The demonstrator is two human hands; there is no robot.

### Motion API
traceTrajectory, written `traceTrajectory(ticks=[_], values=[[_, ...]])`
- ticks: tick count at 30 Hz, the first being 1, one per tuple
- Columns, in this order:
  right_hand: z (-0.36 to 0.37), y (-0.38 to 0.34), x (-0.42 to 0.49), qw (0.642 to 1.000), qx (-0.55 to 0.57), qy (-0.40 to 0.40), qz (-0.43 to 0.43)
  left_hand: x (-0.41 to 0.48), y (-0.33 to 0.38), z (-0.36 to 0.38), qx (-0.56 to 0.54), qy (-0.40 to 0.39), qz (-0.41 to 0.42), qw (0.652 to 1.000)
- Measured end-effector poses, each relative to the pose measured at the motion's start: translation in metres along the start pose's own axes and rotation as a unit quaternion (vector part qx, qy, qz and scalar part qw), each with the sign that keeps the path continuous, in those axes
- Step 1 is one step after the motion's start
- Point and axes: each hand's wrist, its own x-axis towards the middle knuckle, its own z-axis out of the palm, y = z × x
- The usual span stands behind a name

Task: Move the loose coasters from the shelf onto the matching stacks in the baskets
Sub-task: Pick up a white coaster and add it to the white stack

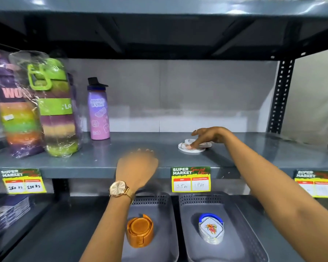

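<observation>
Loose white coasters [189,149] lie on the grey shelf [140,148] right of centre. My right hand [208,136] reaches over them, fingertips pressing down on the top coaster. My left hand [138,165], blurred, hovers at the shelf's front edge with nothing visible in it; its fingers are curled away from the camera. Below, the left grey basket [159,201] holds an orange round coaster stack [140,230]. In the right grey basket [233,214] stands a white floral coaster stack [211,230] in a blue holder.
Wrapped colourful bottles [36,106] and a purple bottle [98,110] stand at the shelf's left. Yellow price tags [191,179] hang on the front edge. An upper shelf [159,25] overhangs. A black upright post [280,97] stands at the right.
</observation>
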Motion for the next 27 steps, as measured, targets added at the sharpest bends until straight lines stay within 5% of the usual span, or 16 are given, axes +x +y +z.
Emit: traceTrajectory(ticks=[10,16,20,27], values=[[-0.012,-0.008,0.02,0.998,-0.053,-0.028,0.03,0.001,0.001,-0.005,0.007,-0.044,-0.009,0.999],[-0.018,-0.006,0.02,0.996,0.053,0.065,-0.005,0.001,-0.001,-0.003,-0.004,-0.03,-0.007,1.0],[-0.015,-0.005,0.006,0.958,0.196,0.176,-0.109,0.0,0.001,-0.004,0.002,-0.015,-0.007,1.0],[0.037,-0.008,-0.052,0.864,0.26,0.353,-0.249,0.001,-0.001,0.0,0.008,-0.011,-0.009,1.0]])
